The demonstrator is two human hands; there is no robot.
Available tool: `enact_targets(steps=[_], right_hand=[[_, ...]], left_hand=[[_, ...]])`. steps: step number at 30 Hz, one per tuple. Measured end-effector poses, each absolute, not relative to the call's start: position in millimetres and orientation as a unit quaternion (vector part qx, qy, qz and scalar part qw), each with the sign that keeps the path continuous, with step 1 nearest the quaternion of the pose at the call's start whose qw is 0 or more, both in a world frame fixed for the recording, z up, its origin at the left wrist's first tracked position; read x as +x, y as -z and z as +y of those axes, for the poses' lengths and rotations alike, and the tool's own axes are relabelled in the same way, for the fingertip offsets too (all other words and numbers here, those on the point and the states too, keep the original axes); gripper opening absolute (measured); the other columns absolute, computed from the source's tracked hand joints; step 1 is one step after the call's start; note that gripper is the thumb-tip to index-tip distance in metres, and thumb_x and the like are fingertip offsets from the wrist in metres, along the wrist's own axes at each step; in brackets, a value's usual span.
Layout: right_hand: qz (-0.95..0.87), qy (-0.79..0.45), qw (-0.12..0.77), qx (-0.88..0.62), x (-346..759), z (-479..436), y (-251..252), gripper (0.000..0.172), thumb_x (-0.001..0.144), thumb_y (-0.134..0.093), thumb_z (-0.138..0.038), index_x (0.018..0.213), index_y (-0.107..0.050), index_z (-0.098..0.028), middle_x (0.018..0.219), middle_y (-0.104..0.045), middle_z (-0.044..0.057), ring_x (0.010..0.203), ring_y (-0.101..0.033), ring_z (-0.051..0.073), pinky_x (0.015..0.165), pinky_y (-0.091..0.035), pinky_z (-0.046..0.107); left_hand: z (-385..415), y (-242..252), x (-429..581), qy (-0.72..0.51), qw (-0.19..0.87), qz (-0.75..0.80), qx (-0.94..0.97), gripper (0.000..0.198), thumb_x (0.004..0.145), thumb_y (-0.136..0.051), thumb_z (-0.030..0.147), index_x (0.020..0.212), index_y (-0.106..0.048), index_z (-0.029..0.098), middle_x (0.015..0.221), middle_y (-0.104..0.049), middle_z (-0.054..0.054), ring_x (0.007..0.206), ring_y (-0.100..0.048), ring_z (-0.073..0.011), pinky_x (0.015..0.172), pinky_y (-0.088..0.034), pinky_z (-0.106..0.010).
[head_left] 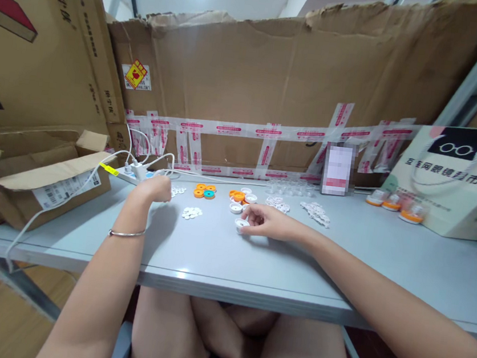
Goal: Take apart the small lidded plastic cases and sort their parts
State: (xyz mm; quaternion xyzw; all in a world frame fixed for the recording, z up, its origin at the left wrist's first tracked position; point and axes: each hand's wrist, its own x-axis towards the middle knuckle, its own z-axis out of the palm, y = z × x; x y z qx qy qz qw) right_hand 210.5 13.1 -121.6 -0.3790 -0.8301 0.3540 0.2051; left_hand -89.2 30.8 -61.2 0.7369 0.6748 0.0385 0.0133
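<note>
My right hand [267,221] grips a round white cap-like part [240,226] between thumb and fingers, low over the tabletop. Farther left, my left hand [158,189] is curled at a pile of small white pieces [178,191]; its fingertips are turned away, so anything in them is hidden. Nearer to me lies another heap of small white discs [192,213]. Orange rings [199,193], one with a teal centre [208,194], sit between the hands. Just beyond my right hand are more white round parts [236,207] and orange parts [236,195].
Clear plastic cups [291,188] and white pieces [315,213] lie at the back right. Orange-based assembled items [411,213] stand by a paper bag [448,186]. An open carton [70,177], a power strip [136,172] and cables occupy the left. Cardboard walls the back.
</note>
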Motion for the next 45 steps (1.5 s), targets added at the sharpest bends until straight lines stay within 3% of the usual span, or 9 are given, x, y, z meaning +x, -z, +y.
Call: enact_targets(steps=[3, 6, 11, 18, 24, 34, 38, 41, 45], right_hand=[[-0.816, -0.352, 0.246, -0.387, 210.1, 14.5, 120.5, 0.034, 0.063, -0.065, -0.042, 0.084, -0.055, -0.017, 0.069, -0.052, -0.002, 0.061, -0.047, 0.011, 0.057, -0.036, 0.024], [-0.798, -0.375, 0.286, -0.375, 209.1, 15.6, 120.6, 0.033, 0.065, -0.065, -0.041, 0.084, -0.055, -0.016, 0.074, -0.055, 0.001, 0.066, -0.050, 0.011, 0.060, -0.038, 0.025], [-0.767, -0.466, 0.300, -0.323, 206.1, 14.3, 121.0, 0.035, 0.065, -0.066, -0.040, 0.088, -0.055, -0.016, 0.080, -0.060, 0.002, 0.070, -0.055, 0.012, 0.065, -0.042, 0.026], [-0.728, -0.477, 0.338, -0.356, 206.0, 14.0, 117.7, 0.041, 0.067, -0.065, -0.040, 0.100, -0.055, -0.017, 0.081, -0.061, 0.002, 0.073, -0.057, 0.012, 0.073, -0.046, 0.030], [-0.750, -0.442, 0.328, -0.367, 209.3, 20.6, 123.5, 0.036, 0.071, -0.061, -0.042, 0.095, -0.058, -0.016, 0.079, -0.062, 0.003, 0.072, -0.057, 0.013, 0.071, -0.046, 0.030], [-0.755, -0.426, 0.325, -0.378, 210.4, 22.6, 125.0, 0.027, 0.073, -0.059, -0.037, 0.090, -0.059, -0.016, 0.083, -0.063, 0.004, 0.072, -0.057, 0.013, 0.070, -0.047, 0.030], [-0.753, -0.422, 0.336, -0.378, 211.3, 21.7, 121.6, 0.027, 0.072, -0.059, -0.039, 0.088, -0.060, -0.017, 0.079, -0.064, 0.004, 0.072, -0.058, 0.013, 0.071, -0.046, 0.031], [-0.746, -0.418, 0.351, -0.380, 213.2, 20.9, 116.8, 0.027, 0.072, -0.059, -0.039, 0.087, -0.061, -0.017, 0.081, -0.065, 0.004, 0.073, -0.059, 0.014, 0.073, -0.046, 0.031], [-0.737, -0.384, 0.381, -0.405, 223.0, 28.1, 111.7, 0.029, 0.070, -0.059, -0.041, 0.085, -0.060, -0.016, 0.080, -0.065, 0.005, 0.072, -0.059, 0.015, 0.073, -0.046, 0.032]], left_hand=[[24.8, 60.1, -66.8, -0.077, -0.010, 0.636, 0.767, 0.012, 0.066, -0.052, 0.019, 0.062, -0.063, 0.015, 0.067, -0.065, -0.005, 0.064, -0.056, -0.0144, 0.060, -0.040, -0.022], [10.7, 63.9, -29.8, -0.194, 0.016, 0.456, 0.868, 0.019, 0.079, -0.047, 0.024, 0.082, -0.063, 0.015, 0.082, -0.065, -0.005, 0.075, -0.057, -0.0130, 0.069, -0.042, -0.023], [-6.1, 78.0, 10.9, -0.192, 0.098, 0.275, 0.937, 0.017, 0.079, -0.054, 0.022, 0.091, -0.063, 0.015, 0.091, -0.062, -0.005, 0.080, -0.056, -0.0105, 0.072, -0.043, -0.022], [19.3, 75.0, -16.9, -0.252, -0.006, 0.412, 0.876, 0.012, 0.076, -0.055, 0.022, 0.072, -0.063, 0.015, 0.072, -0.064, -0.002, 0.066, -0.055, -0.0105, 0.063, -0.040, -0.020], [48.0, 80.9, -48.9, -0.176, -0.086, 0.633, 0.749, 0.013, 0.072, -0.057, 0.029, 0.074, -0.062, 0.017, 0.079, -0.065, -0.004, 0.072, -0.057, -0.0157, 0.057, -0.037, -0.022], [70.9, 102.2, -42.0, -0.146, -0.098, 0.659, 0.731, 0.012, 0.070, -0.053, 0.013, 0.074, -0.064, 0.015, 0.080, -0.064, -0.011, 0.079, -0.059, -0.0223, 0.067, -0.042, -0.027], [52.3, 94.5, -25.3, -0.161, -0.092, 0.592, 0.784, 0.018, 0.077, -0.049, 0.013, 0.087, -0.064, 0.015, 0.094, -0.063, -0.011, 0.090, -0.057, -0.0208, 0.077, -0.041, -0.028], [27.5, 93.1, -1.0, -0.158, -0.035, 0.483, 0.860, 0.021, 0.082, -0.049, 0.023, 0.098, -0.061, 0.021, 0.095, -0.063, -0.003, 0.088, -0.057, -0.0134, 0.078, -0.041, -0.021], [1.0, 97.0, 24.5, -0.144, 0.163, 0.267, 0.939, 0.033, 0.081, -0.054, 0.032, 0.109, -0.056, 0.016, 0.100, -0.061, -0.008, 0.087, -0.056, -0.0138, 0.076, -0.043, -0.023]])
